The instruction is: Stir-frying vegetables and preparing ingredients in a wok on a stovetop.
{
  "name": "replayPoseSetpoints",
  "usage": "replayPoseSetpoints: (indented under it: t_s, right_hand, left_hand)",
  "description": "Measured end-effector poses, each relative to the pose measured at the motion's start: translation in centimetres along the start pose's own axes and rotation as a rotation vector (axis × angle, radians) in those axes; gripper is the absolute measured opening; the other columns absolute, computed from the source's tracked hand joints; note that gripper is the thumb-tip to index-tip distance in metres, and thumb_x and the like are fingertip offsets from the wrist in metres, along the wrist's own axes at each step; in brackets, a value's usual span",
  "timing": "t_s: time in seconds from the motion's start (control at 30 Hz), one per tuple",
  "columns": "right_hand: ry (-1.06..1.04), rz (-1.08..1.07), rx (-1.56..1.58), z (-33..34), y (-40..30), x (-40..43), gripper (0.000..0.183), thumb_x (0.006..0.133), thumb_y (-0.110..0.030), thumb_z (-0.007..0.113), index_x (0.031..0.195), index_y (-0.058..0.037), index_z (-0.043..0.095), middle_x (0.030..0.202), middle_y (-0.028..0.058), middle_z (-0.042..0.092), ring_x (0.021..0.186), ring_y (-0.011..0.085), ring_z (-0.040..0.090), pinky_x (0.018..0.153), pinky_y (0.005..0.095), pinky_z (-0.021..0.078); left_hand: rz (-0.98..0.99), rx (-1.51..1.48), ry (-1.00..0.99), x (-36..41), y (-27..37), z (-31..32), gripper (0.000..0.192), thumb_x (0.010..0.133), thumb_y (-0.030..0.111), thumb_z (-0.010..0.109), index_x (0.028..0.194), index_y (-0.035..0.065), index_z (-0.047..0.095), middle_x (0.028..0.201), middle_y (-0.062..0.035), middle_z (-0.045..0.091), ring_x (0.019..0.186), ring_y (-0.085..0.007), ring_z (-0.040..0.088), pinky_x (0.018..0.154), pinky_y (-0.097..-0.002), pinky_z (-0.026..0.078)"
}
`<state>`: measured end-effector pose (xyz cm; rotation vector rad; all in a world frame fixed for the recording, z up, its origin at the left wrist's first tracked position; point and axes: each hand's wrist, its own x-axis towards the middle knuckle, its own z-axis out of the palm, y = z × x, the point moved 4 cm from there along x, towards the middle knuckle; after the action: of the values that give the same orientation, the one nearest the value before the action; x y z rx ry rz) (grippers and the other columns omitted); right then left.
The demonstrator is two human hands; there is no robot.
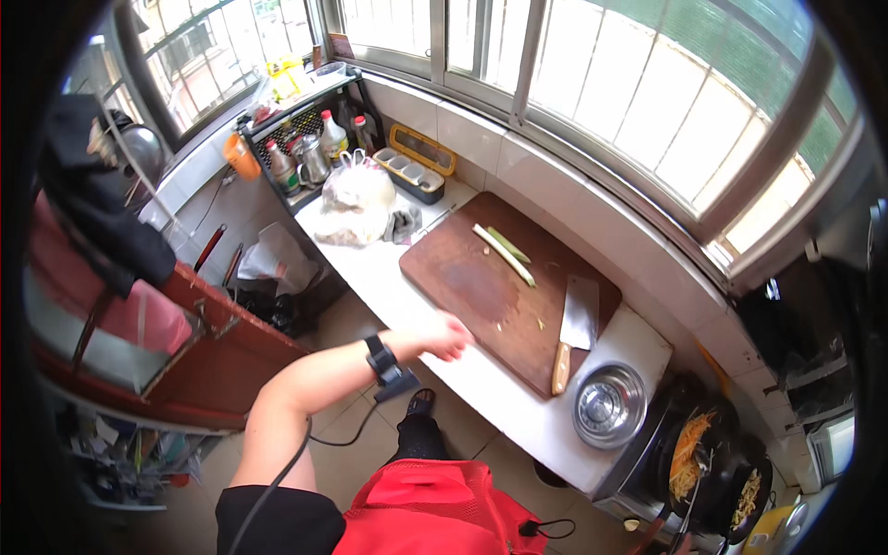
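Note:
My left hand [447, 338] is beside the near edge of a wooden cutting board [458, 277], with loosely bent, blurred fingers and no object visible in it. Two leek or scallion pieces, one a white stalk [505, 255] and one a green stalk [508, 244], lie on the board. A cleaver [581, 309] with a wooden handle rests across the board's right end. At the bottom right edge, a small part of my right hand [684, 545] seems to show by the handle of a metal spatula [694, 485]. Its grip is too cut off to make out.
A steel bowl [610, 406] stands right of the board. Beyond it, a wok [671, 479] of orange and pale shreds and a second pan [753, 510] are on the stove. Plastic bags [357, 201], a seasoning box [409, 173] and a bottle rack [298, 198] occupy the counter's left end.

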<state>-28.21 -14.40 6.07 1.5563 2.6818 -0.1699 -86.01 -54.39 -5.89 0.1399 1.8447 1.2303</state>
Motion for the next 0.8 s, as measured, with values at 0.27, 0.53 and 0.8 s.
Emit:
replayPoseSetpoints:
  t_s: [0.27, 0.53, 0.8]
  right_hand:
    - [-0.058, 0.355, -0.077, -3.5, -11.7, 1.9, 0.035, 0.093, -0.021, 0.058, 0.121, -0.0004, 0.064, 0.122, 0.0259, 0.062, 0.115, 0.0444, 0.055, 0.096, 0.0490, 0.0450]
    - [-0.035, 0.374, -0.200, -2.2, -12.8, 5.1, 0.040, 0.088, -0.014, 0.061, 0.125, 0.0021, 0.058, 0.120, 0.0253, 0.060, 0.112, 0.0425, 0.057, 0.095, 0.0473, 0.0453]
    - [0.223, 0.280, 0.030, 1.8, -7.2, 6.5, 0.035, 0.072, 0.009, 0.059, 0.107, 0.0052, 0.059, 0.102, 0.0241, 0.063, 0.102, 0.0425, 0.061, 0.091, 0.0447, 0.0464]
  left_hand:
    - [0.380, 0.724, 1.128, 11.6, 6.7, -26.2, 0.061, 0.083, 0.016, 0.073, 0.136, -0.0009, 0.046, 0.103, -0.0225, 0.064, 0.092, -0.0329, 0.067, 0.075, -0.0412, 0.057]
    - [0.705, 1.054, 0.927, 19.2, 9.0, -32.2, 0.013, 0.085, 0.013, 0.059, 0.080, 0.0035, 0.066, 0.080, -0.0176, 0.063, 0.079, -0.0356, 0.065, 0.072, -0.0457, 0.055]
    - [0.479, 0.723, 1.021, 19.9, 10.4, -33.7, 0.025, 0.079, 0.022, 0.063, 0.074, -0.0019, 0.069, 0.077, -0.0242, 0.067, 0.077, -0.0399, 0.066, 0.077, -0.0467, 0.054]
